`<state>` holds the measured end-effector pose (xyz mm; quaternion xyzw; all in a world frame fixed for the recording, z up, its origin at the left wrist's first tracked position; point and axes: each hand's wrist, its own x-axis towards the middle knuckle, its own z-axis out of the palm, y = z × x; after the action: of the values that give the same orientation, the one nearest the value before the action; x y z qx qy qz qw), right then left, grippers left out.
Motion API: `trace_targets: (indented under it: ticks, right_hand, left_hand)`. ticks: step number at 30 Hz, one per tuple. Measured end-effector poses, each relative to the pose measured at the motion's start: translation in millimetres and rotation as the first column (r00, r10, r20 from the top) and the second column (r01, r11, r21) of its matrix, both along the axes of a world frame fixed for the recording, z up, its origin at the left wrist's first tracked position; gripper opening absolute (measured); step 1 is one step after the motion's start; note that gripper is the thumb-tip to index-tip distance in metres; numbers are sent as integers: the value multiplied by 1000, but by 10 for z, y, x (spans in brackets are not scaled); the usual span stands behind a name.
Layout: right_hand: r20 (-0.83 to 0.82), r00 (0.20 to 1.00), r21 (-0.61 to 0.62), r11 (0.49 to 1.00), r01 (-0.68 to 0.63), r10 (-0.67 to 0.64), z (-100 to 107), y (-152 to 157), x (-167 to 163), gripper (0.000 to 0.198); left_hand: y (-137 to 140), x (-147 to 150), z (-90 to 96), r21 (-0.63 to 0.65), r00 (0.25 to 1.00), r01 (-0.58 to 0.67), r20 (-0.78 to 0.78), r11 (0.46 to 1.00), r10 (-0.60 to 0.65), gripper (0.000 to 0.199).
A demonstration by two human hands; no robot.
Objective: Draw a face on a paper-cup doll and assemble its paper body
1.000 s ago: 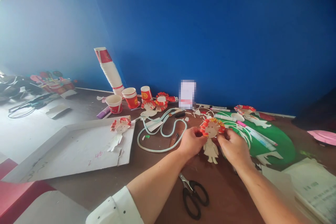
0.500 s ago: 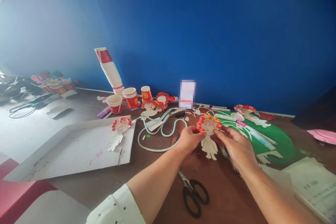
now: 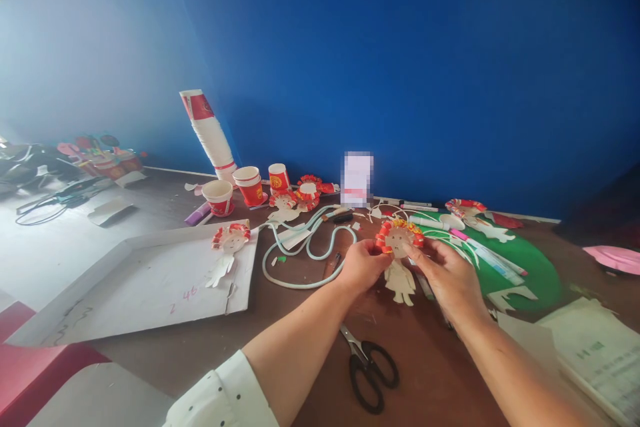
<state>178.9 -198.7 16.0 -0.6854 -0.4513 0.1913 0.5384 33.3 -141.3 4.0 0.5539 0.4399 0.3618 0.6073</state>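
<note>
Between my two hands is a paper doll (image 3: 399, 280), with a round face, a rim of curled red and yellow paper strips and a cream cut-out body hanging below. My left hand (image 3: 369, 267) pinches the curled rim at the doll's left side. On the other side, my right hand (image 3: 450, 277) grips the face's edge between thumb and fingers. Black-handled scissors (image 3: 367, 363) lie on the brown table (image 3: 310, 373) just below the doll. A similar paper doll (image 3: 227, 260) rests on the white box lid (image 3: 150, 280) to the left.
Red-and-white paper cups (image 3: 219, 197) and a tall leaning cup stack (image 3: 213, 137) stand by the blue wall (image 3: 375, 67). A pale cord (image 3: 280, 283) loops across the middle. Markers (image 3: 487, 257) and paper scraps lie on a green sheet (image 3: 543, 280) at right, near a white booklet (image 3: 600, 353).
Almost nothing differs. My right thumb has shifted slightly on the doll's face, and both hands keep their hold on it.
</note>
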Motion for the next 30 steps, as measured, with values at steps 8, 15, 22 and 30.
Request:
trace_targets:
  ticks: [8,15,22,30]
  right_hand:
    - [136,982,-113,982,150,-134,71,2,30,38]
    - [167,976,-181,969,168,-138,82,-3,55,35]
    - [251,960,-203,963,179,-126,126,-10,43,35]
    - [219,973,-209,971,117,-71,90,-10,97,37]
  left_hand:
    - [-62,19,15,50,998,-3,-57,999,6,10]
    - [-74,18,31,46,998,-13,-54,999,15,10]
    - [-72,17,2,31,999,4,-36,1000,-3,10]
    - [-71,12,37,27,998,-6,-57,1000,8,11]
